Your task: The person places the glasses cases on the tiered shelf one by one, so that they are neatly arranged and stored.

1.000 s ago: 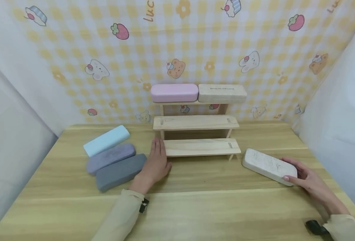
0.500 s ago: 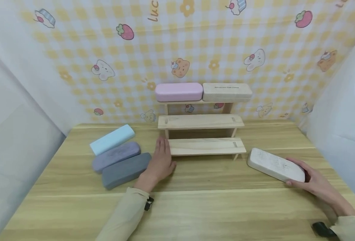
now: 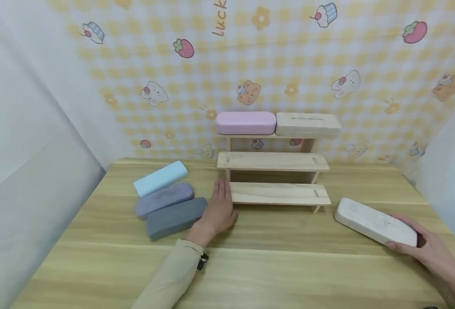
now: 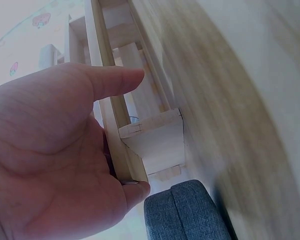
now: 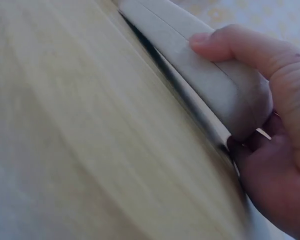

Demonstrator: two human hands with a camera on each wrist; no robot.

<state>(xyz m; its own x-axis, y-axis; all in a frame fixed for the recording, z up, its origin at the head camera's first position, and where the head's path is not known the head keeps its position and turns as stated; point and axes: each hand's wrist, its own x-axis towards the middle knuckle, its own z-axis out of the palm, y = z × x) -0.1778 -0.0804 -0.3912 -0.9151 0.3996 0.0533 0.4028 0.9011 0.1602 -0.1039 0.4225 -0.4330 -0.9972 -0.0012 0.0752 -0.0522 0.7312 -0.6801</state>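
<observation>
My left hand (image 3: 218, 211) grips the left end of the lowest board of a three-tier wooden display shelf (image 3: 279, 193). In the left wrist view the thumb crosses the board's front edge and a fingertip bends at its end. On the right, a whitish eyeglass case (image 3: 375, 221) with faint line drawings lies aslant; my right hand (image 3: 429, 249) holds its near right end. The right wrist view has the thumb on the side of the case, with a dark strip beneath it; whether that end is lifted I cannot tell. Most other right fingers are hidden.
A pink case (image 3: 245, 123) and a beige lettered case (image 3: 308, 124) stand side by side on the top tier. Left of my left hand lie a light blue case (image 3: 161, 178), a purple case (image 3: 164, 200) and a dark grey case (image 3: 177, 218). A patterned cloth (image 3: 196, 77) hangs behind.
The head view has shifted, so the whole scene sits farther right in the picture. Both hands keep their holds on the shelf and the whitish eyeglass case, with little visible motion.
</observation>
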